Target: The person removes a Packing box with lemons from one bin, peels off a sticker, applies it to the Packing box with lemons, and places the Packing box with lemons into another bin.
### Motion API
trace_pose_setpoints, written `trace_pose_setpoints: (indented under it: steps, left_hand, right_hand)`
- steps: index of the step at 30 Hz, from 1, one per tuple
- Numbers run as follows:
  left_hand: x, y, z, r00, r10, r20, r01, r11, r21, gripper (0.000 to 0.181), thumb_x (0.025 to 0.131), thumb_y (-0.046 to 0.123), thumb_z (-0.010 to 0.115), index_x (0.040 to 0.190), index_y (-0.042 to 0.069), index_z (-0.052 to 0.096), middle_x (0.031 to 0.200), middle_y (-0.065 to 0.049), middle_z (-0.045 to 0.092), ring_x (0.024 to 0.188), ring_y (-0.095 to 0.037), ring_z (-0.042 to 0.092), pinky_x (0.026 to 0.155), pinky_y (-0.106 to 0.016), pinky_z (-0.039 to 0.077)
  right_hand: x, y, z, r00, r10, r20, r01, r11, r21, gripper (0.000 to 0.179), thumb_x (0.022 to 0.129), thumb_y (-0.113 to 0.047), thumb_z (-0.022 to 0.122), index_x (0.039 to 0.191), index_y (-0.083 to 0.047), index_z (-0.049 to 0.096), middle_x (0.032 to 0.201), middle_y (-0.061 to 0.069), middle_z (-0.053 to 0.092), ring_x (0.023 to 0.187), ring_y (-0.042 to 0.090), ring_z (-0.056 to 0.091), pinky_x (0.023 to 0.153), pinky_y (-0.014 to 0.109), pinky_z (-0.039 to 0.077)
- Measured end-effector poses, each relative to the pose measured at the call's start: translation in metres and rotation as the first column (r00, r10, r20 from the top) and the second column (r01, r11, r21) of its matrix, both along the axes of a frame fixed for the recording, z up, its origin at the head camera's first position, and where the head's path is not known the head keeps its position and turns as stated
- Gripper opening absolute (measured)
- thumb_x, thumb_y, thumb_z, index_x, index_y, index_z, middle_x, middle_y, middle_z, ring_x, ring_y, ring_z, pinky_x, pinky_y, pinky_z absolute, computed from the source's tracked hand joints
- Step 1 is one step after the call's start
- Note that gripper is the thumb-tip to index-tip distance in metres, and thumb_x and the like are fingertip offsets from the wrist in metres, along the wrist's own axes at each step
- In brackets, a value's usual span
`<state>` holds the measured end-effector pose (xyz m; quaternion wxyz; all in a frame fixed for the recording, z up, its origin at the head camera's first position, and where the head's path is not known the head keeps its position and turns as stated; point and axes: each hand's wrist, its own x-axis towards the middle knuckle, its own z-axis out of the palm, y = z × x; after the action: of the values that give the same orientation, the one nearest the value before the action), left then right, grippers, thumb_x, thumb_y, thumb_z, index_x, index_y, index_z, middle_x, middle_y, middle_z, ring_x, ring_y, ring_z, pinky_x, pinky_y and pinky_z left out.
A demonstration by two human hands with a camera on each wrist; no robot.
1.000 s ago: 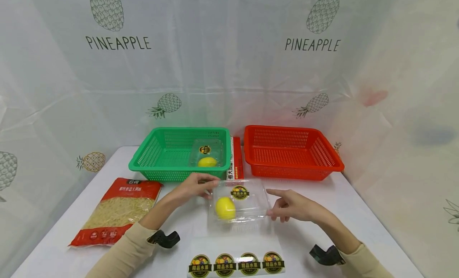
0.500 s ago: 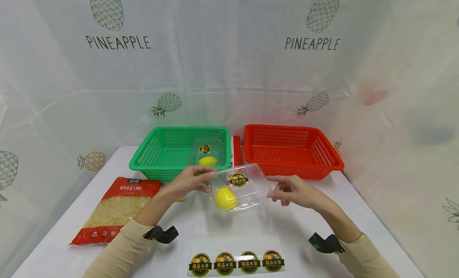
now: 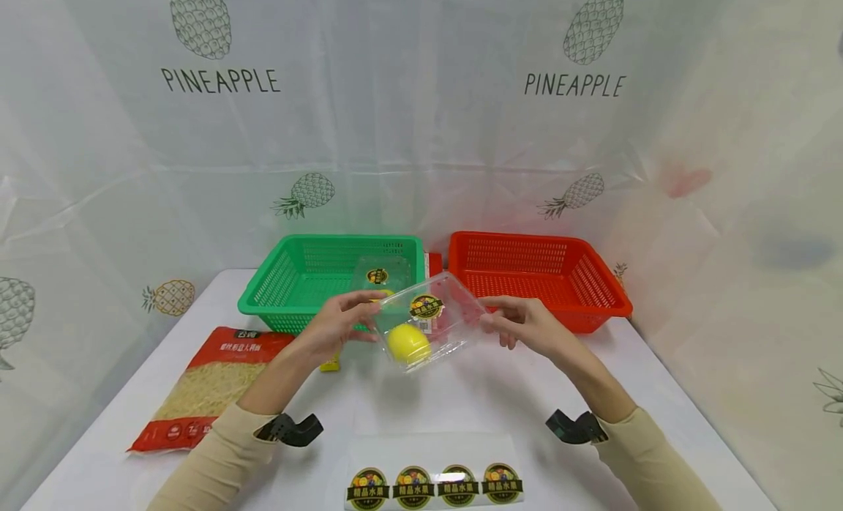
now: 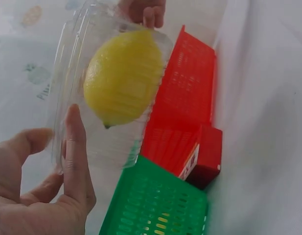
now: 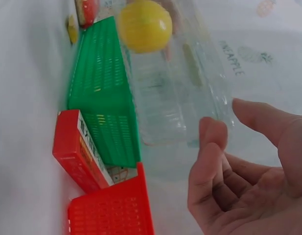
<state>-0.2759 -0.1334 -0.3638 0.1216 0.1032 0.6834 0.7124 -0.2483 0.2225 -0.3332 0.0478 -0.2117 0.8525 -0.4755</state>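
A clear plastic clamshell box (image 3: 454, 313) is held tilted above the table, in front of the two baskets. Inside lies a lemon (image 3: 408, 344), seen close up in the left wrist view, and a round black-and-gold sticker (image 3: 426, 307) is on the lid. My left hand (image 3: 337, 324) pinches the box's left edge between thumb and fingers. At the right edge, my right hand (image 3: 532, 324) holds the rim by thumb and fingertips. The green basket (image 3: 296, 306) behind contains another stickered clear box (image 3: 394, 268), its lemon partly covered by the held box.
A red basket (image 3: 540, 239) stands at the back right. Between the baskets is a red box (image 5: 80, 152). A pasta bag (image 3: 214, 379) lies left, with a small yellow item (image 3: 331, 364) near it. A sheet of round stickers (image 3: 435, 487) lies at the front.
Both hands have lifted the clamshell box off the table and moved it up and slightly left towards the baskets. Its right side has risen, so it tilts more.
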Motion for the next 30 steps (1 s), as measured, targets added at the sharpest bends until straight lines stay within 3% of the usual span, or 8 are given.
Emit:
trace_pose_setpoints:
  steps: [4, 10, 17, 22, 30]
  left_hand:
    - [0.001, -0.002, 0.002, 1.000, 0.025, -0.001, -0.025, 0.999, 0.046, 0.045, 0.095, 0.025, 0.066, 0.135, 0.008, 0.056, 0.120, -0.010, 0.053, 0.072, -0.015, 0.059, 0.074, -0.037, 0.061]
    - [0.000, -0.008, 0.005, 0.997, 0.074, 0.011, -0.075, 0.993, 0.088, 0.046, 0.096, 0.024, 0.065, 0.137, 0.009, 0.054, 0.116, -0.006, 0.055, 0.072, -0.012, 0.060, 0.078, -0.037, 0.061]
    - [-0.001, -0.018, 0.006, 0.992, 0.127, 0.014, -0.128, 0.982, 0.140, 0.047, 0.097, 0.023, 0.063, 0.140, 0.008, 0.052, 0.110, -0.007, 0.053, 0.072, -0.011, 0.060, 0.080, -0.037, 0.060]
    - [-0.002, -0.023, 0.006, 0.984, 0.178, 0.029, -0.181, 0.960, 0.215, 0.049, 0.098, 0.020, 0.061, 0.143, 0.006, 0.047, 0.108, -0.005, 0.052, 0.071, -0.010, 0.060, 0.080, -0.035, 0.060]
    - [-0.002, -0.028, 0.008, 0.962, 0.268, 0.055, -0.272, 0.913, 0.304, 0.054, 0.098, 0.018, 0.060, 0.148, 0.012, 0.041, 0.110, -0.002, 0.050, 0.073, -0.010, 0.061, 0.083, -0.035, 0.059]
  right_hand:
    - [-0.009, -0.008, 0.002, 0.999, -0.042, 0.015, 0.043, 0.997, -0.065, 0.050, 0.094, -0.037, 0.065, 0.139, -0.017, 0.055, 0.085, 0.010, 0.067, 0.065, 0.020, 0.058, 0.063, 0.032, 0.055]
    - [-0.018, -0.025, 0.002, 0.993, -0.079, 0.082, 0.090, 0.987, -0.131, 0.065, 0.091, -0.040, 0.068, 0.148, -0.020, 0.043, 0.114, 0.018, 0.067, 0.068, 0.018, 0.057, 0.064, 0.025, 0.054]
    - [-0.021, -0.048, 0.000, 0.997, -0.051, 0.060, 0.057, 0.992, -0.115, 0.076, 0.092, -0.036, 0.068, 0.155, -0.019, 0.030, 0.115, 0.016, 0.066, 0.071, 0.021, 0.058, 0.064, 0.027, 0.056]
    - [-0.024, -0.064, 0.001, 0.999, -0.030, 0.027, 0.032, 0.996, -0.086, 0.077, 0.092, -0.037, 0.068, 0.155, -0.018, 0.028, 0.118, 0.015, 0.066, 0.073, 0.023, 0.058, 0.063, 0.027, 0.054]
    - [-0.030, -0.096, 0.000, 0.999, 0.051, -0.014, -0.051, 0.998, -0.026, 0.073, 0.092, -0.038, 0.068, 0.153, -0.017, 0.034, 0.112, 0.010, 0.068, 0.072, 0.021, 0.065, 0.064, 0.030, 0.055]
